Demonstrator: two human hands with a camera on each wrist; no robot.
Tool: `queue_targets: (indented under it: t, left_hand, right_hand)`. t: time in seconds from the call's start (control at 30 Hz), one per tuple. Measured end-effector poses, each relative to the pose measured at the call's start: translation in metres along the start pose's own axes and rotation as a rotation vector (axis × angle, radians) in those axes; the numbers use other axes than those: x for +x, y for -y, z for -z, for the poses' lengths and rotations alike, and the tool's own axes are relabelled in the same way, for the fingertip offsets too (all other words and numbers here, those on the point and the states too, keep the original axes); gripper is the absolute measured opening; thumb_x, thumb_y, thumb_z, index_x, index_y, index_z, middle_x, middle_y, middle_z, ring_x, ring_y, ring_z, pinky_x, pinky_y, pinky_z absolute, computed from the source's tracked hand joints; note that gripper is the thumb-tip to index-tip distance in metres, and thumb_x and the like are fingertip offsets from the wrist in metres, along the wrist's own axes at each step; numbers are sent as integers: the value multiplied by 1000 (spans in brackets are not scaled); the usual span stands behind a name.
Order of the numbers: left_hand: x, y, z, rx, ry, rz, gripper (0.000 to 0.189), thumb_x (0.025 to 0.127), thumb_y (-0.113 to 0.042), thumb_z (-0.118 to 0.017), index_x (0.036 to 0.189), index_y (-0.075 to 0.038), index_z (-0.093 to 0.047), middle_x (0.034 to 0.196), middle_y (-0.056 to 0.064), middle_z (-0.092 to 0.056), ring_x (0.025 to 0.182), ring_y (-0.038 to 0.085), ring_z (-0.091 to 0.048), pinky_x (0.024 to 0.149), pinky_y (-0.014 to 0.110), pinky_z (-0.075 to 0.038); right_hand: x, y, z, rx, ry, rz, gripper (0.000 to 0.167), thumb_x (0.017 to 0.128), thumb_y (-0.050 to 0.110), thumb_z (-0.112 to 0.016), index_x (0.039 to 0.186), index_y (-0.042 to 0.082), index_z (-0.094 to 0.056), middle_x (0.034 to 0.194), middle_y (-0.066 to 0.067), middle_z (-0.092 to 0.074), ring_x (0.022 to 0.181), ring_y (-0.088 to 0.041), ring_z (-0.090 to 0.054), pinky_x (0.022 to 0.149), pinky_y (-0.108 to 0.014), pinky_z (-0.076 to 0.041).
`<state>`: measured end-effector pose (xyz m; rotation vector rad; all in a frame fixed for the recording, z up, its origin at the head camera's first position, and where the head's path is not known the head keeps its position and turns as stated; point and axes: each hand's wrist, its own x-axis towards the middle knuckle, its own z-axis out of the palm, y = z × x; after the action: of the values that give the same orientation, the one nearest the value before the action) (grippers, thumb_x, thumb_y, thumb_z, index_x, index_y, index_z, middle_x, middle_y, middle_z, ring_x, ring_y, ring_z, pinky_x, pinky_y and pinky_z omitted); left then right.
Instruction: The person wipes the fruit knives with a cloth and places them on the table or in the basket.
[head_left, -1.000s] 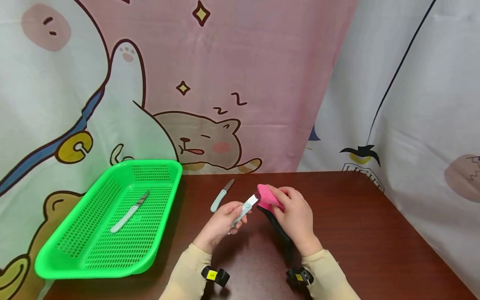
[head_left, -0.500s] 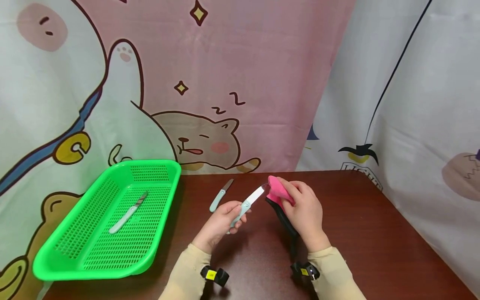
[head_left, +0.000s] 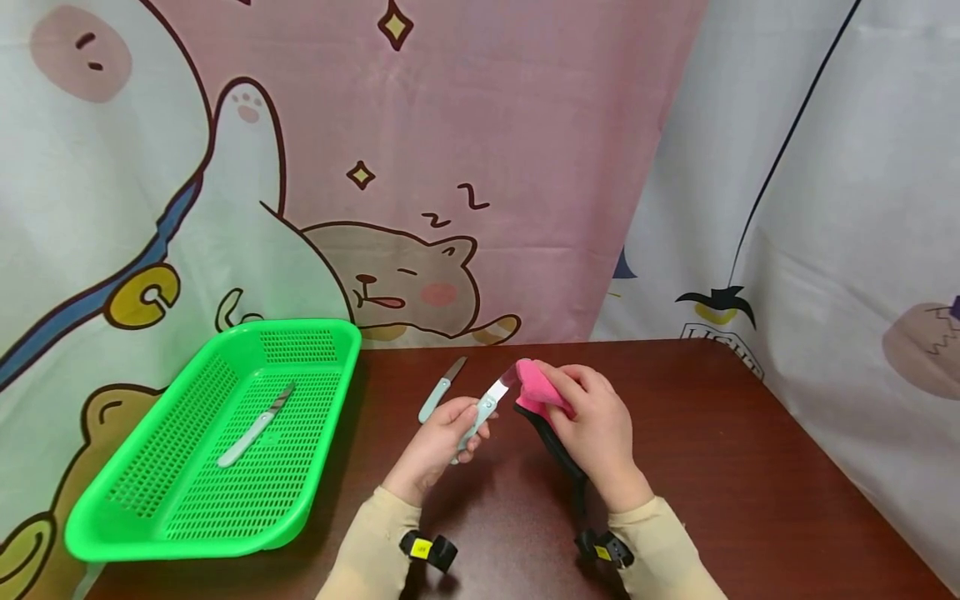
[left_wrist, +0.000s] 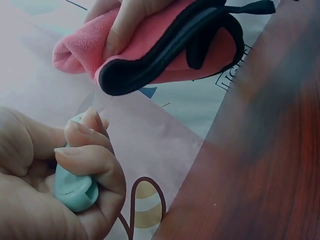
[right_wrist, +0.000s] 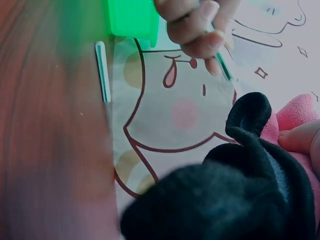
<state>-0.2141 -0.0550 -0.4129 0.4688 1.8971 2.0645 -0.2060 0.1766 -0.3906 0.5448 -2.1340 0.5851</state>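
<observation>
My left hand (head_left: 442,433) grips the pale green handle of a folding knife (head_left: 486,407), its blade open and pointing up to the right. In the left wrist view the fingers curl round the butt of that handle (left_wrist: 75,192). My right hand (head_left: 596,425) pinches a folded pink cloth (head_left: 534,387) with black edging, held beside the blade's tip; whether it touches the blade I cannot tell. The cloth's black trim (right_wrist: 250,190) fills the lower right wrist view. A second open folding knife (head_left: 441,390) lies on the table just beyond my left hand.
A green plastic basket (head_left: 315,492) stands on the left with a third open knife (head_left: 255,429) lying inside. The brown table (head_left: 735,467) stretches away to the right. A printed curtain (head_left: 555,167) hangs behind the table.
The right hand with the cloth moved out rightward past the blade tip, then came back left and nearer the blade. The left hand with its knife has barely shifted.
</observation>
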Motion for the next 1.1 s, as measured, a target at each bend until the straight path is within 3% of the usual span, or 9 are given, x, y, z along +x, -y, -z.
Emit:
queue_targets:
  t: [0.6,0.87,1.1]
  left_hand:
    - [0,0,-1,-35,-3,12,23,106,-14,-45,114,6,-54,82,5,-56,62,11,-44,52,19,-37]
    - [-2,-1,-3,2,7,10,24,105,-13,-47,115,7,-54,81,5,-57,62,11,-45,52,19,-38]
    - [0,1,-3,7,29,5,30,106,-13,-46,115,14,-54,79,6,-56,59,9,-43,49,19,-35]
  right_hand:
    - [-12,16,-20,-24,103,113,58,67,12,-91,121,19,-72,99,-10,-65,85,-27,-62,67,-41,-56]
    - [-13,12,-21,-44,102,95,58,67,12,-92,121,19,-72,100,-10,-65,86,-28,-62,68,-42,-56]
    - [-10,2,-17,-59,73,34,57,68,10,-90,120,18,-72,100,-12,-65,87,-30,-62,68,-45,-56]
